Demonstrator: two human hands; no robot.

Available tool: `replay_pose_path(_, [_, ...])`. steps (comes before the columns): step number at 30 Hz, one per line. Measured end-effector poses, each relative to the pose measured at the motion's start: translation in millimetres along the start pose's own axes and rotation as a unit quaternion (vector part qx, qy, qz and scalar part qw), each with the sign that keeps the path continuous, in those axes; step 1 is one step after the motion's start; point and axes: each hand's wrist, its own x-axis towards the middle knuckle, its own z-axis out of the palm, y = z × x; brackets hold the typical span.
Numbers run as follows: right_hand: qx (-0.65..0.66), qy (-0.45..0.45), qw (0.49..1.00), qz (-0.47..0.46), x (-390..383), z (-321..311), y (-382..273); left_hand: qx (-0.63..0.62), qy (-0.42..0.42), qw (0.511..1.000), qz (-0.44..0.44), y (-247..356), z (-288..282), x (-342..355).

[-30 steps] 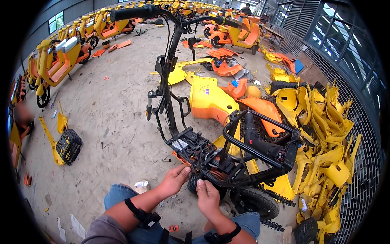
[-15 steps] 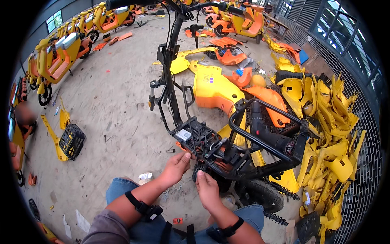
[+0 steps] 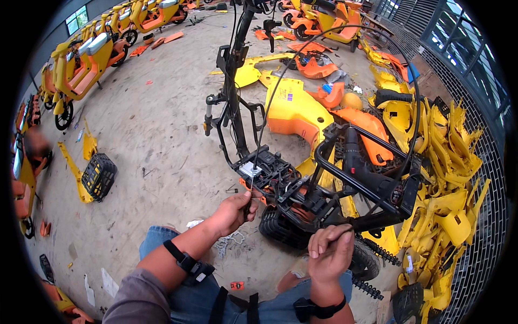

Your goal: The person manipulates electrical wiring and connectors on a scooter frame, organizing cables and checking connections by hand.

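Observation:
A long black cable point(image 3: 417, 102) arches high over the stripped scooter frame point(image 3: 330, 162). My left hand point(image 3: 234, 213) is closed beside the electronics tray, gripping a dark piece where a thin metallic length runs upward; it seems to be one part of the cable. At the rear of the frame, my right hand point(image 3: 332, 245) pinches the other end between thumb and fingers. Between the hands lie the exposed wiring and a small silver box point(image 3: 250, 169) on the tray. What my left fingers cover is hidden.
A black power drill point(image 3: 353, 156) rests inside the rear frame. Yellow body panels point(image 3: 450, 173) heap up along the brick wall at right. A black basket with yellow parts point(image 3: 99, 177) lies at left. Yellow scooters point(image 3: 81, 81) stand in rows behind.
My right hand has moved right and toward the rear of the frame, drawing the cable into a wide loop. My left hand stays near the tray. The view has shifted slightly.

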Motion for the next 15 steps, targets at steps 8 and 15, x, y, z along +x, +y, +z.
replay_pose_path(8, [-0.121,-0.242,0.955,0.118,4.0,-29.9,9.4,-0.055,-0.11,0.992,0.026,7.0,17.2,-13.4])
replay_pose_path(15, [-0.138,-0.244,0.955,0.091,3.0,-25.2,-2.6,-0.083,-0.111,0.99,0.014,-1.3,35.1,-24.4])
